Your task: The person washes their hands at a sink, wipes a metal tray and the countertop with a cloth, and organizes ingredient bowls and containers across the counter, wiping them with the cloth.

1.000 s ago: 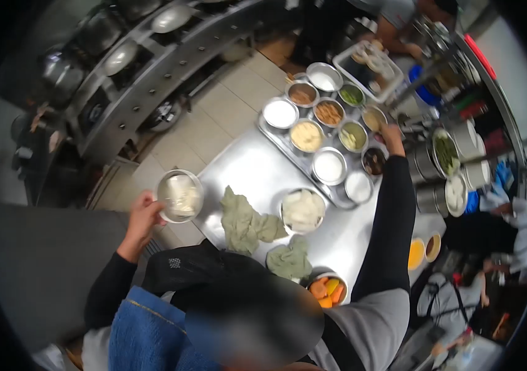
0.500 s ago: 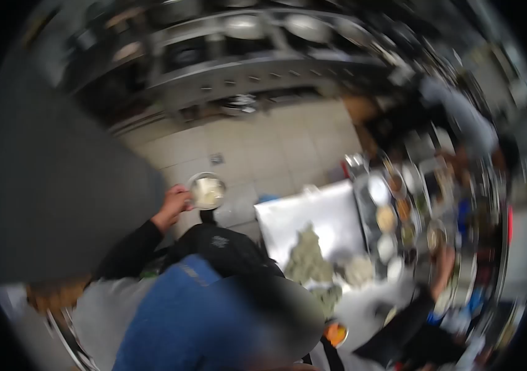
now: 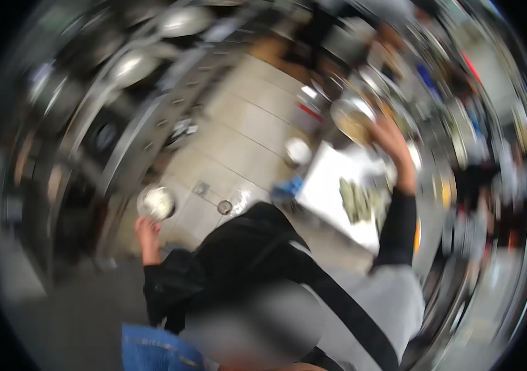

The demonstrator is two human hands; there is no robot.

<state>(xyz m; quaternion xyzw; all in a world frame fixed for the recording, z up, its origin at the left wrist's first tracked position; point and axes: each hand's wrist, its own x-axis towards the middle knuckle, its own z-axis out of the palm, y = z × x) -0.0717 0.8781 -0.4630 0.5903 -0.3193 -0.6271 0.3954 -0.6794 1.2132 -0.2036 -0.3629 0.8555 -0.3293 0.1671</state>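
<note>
Bowl of white food (image 3: 157,203), round and without a long axis, lies just beyond the left hand (image 3: 147,235), the nearer one, whose fingers pinch its near rim. Below spreads the tiled floor (image 3: 245,130); well apart to the right stands the bright worktop (image 3: 328,176), with the right hand (image 3: 393,141) at a metal bowl (image 3: 351,120), its grip blurred beyond telling, and crumpled green cloth (image 3: 354,203) nearer the body.
</note>
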